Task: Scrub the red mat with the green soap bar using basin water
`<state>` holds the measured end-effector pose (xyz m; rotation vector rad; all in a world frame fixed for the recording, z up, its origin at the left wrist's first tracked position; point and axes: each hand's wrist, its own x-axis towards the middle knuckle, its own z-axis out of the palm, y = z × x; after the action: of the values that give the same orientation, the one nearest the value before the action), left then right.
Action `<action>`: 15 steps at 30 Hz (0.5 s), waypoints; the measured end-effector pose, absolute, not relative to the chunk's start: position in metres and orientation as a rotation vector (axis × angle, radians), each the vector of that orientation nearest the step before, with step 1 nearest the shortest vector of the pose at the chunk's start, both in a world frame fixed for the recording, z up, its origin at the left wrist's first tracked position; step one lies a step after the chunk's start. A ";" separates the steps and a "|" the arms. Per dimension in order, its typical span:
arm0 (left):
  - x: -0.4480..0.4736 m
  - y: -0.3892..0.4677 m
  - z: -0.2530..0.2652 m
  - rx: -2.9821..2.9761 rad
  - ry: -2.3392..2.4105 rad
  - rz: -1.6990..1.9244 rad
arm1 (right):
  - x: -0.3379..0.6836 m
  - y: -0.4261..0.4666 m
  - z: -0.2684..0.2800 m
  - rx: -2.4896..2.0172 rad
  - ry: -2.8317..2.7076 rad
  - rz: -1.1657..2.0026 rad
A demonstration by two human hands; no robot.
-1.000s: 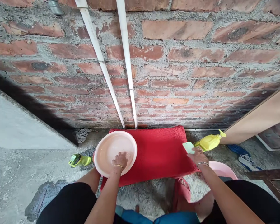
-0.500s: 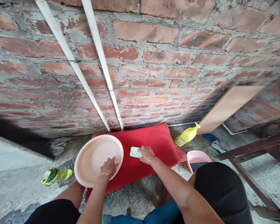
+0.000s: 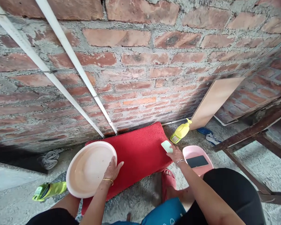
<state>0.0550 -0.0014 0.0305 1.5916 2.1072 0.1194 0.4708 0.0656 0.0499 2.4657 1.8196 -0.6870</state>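
Note:
A large pale pink basin [image 3: 71,184] sits at the left end of a red textured cloth [image 3: 138,150] spread over a low surface. My left hand [image 3: 112,170] lies over the basin's right rim, fingers toward the inner wall and thumb spread out over the cloth. Close to the cloth's right edge, my right hand [image 3: 176,153] grips one end of a pale green bar [image 3: 166,146] with rounded corners; its exact kind is unclear. Beside that hand stands a smaller pink basin [image 3: 209,156] with a dark flat rectangular piece [image 3: 197,161] in it.
A yellow pump bottle [image 3: 180,131] stands behind the cloth's right end. A green-yellow bottle [image 3: 49,190] lies on the floor at left. White pipes [image 3: 77,65] run down the brick wall, a board [image 3: 216,103] leans there, and a wooden frame [image 3: 250,137] stands at right.
My right hand has carried the pale green bar rightward across the cloth toward the smaller basin. My left hand has moved from inside the large basin onto its rim. The view has shifted.

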 end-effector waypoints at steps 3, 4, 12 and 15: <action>0.065 -0.008 0.037 1.538 2.108 -0.002 | 0.428 0.063 0.043 2.267 2.049 -0.710; 0.066 -0.010 0.040 1.528 2.107 -0.036 | 0.418 0.064 0.042 2.204 2.096 -0.716; 0.068 -0.015 0.054 1.509 2.127 -0.155 | 0.476 0.069 0.048 2.301 1.858 -0.657; 0.071 -0.014 0.054 1.516 2.150 -0.168 | 0.515 0.063 0.046 2.605 1.425 -0.681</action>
<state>0.0711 -0.0137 0.0535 1.5157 2.1496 -0.1684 0.5148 0.0627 0.0464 2.6054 1.4253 -0.6805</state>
